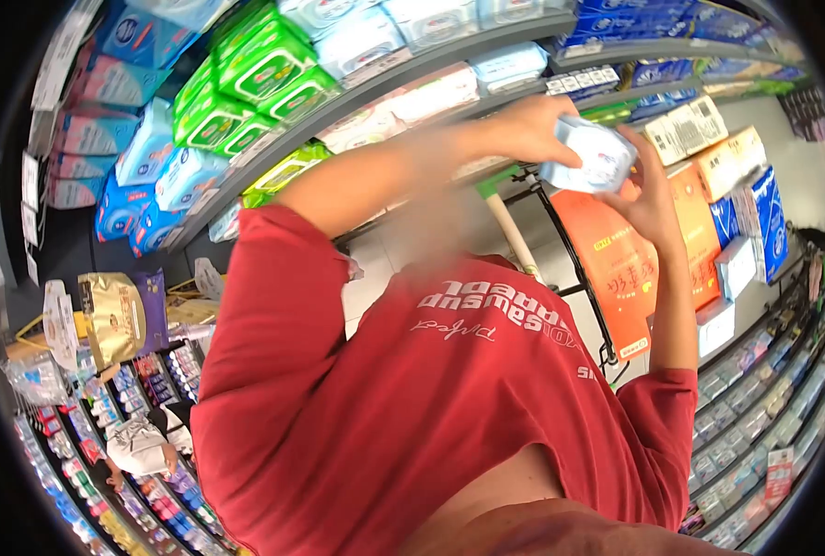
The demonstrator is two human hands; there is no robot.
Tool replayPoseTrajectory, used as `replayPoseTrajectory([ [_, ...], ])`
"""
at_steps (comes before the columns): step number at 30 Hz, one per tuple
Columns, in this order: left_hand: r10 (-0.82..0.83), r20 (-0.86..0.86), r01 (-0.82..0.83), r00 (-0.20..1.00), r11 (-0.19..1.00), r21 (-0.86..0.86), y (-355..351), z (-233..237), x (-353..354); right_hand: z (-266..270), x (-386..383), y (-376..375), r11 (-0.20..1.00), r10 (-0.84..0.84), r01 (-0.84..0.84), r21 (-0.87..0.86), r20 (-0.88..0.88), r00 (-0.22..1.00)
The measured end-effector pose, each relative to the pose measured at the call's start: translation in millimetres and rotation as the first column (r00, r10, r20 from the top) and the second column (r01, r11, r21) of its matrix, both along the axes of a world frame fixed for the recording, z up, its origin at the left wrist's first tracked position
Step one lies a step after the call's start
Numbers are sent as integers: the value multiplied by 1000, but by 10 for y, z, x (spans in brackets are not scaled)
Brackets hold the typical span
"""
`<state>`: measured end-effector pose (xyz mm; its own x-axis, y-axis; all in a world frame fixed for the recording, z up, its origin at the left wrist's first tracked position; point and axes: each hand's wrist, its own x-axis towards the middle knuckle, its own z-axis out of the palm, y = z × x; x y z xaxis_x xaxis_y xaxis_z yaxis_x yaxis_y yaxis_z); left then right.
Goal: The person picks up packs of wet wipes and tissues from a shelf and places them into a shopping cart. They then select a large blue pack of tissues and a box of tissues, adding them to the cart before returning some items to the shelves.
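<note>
A light-blue and white soft pack (590, 157) is held up between both my hands, in front of the shelves. My left hand (535, 134) grips its left side, thumb lying across the front. My right hand (652, 199) holds the right side, with fingers and thumb around the edge. The pack's print is too blurred to read. Beneath it lie large orange boxes (607, 255) on a black-framed cart (570, 246).
Shelves at the upper left carry green packs (264, 65) and blue packs (153, 208). Tissue packs (686, 130) and a blue pack (769, 222) sit near the orange boxes. Another person (139, 445) is in the aisle at lower left. A gold bag (111, 315) hangs nearby.
</note>
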<state>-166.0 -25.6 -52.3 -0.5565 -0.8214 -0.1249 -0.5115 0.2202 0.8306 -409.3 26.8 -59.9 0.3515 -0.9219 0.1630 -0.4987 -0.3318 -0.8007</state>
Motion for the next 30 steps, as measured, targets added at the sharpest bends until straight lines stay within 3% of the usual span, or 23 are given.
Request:
replayPoseTrajectory([
  [3,52,11,-45,999,937,-345,41,238,616,16,480,-489,989,119,-139,56,273,955],
  [6,167,20,-129,986,825,-551,78,534,1131,388,1031,-780,976,211,-203,-78,112,971],
  [8,266,88,-172,960,807,-565,102,826,1406,471,1382,-1048,914,269,-234,-332,62,961],
  [9,353,155,-205,923,788,-580,118,929,1538,691,1573,-1042,970,201,-199,-138,-3,980],
  [10,404,121,-202,907,668,-716,95,957,1677,679,1728,-1179,892,229,-209,-400,0,974],
  [12,415,129,-154,901,582,-799,49,1154,1910,1043,2021,-1222,910,297,-278,-307,15,955],
  [13,425,125,-163,897,579,-799,31,1213,1974,1035,2139,-1304,907,307,-289,-307,11,952],
  [15,568,181,-219,803,563,-797,23,1270,2091,993,2391,-1545,794,356,-306,-526,-8,935],
  [21,709,334,-147,621,524,-839,-25,1206,2300,857,2797,-1756,769,345,-345,-539,-105,933],
  [30,714,339,-78,612,481,-873,-35,1108,2382,828,2848,-1782,776,404,-398,-489,-101,909],
])
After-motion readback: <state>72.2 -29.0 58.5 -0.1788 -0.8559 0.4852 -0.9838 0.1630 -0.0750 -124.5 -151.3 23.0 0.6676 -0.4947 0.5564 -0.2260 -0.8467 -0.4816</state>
